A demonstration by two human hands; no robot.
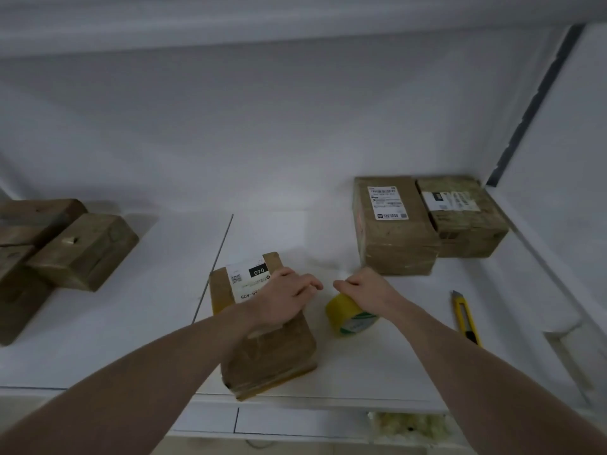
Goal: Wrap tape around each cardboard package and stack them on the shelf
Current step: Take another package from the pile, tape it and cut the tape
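Note:
A cardboard package (pixel 272 353) with a white label lies on the white shelf (pixel 377 369) near its front edge. My left hand (pixel 285 297) rests on top of the package with its fingers curled over the right edge. My right hand (pixel 364 287) grips a yellow tape roll (pixel 348 320) just right of the package. Whether a strip of tape runs between the roll and the package cannot be made out.
Two taped packages (pixel 397 244) (pixel 466 218) stand side by side at the back right. Several more brown packages (pixel 82 251) lie at the far left. A yellow utility knife (pixel 464 318) lies to the right of the tape. A thin seam (pixel 213 267) runs across the shelf.

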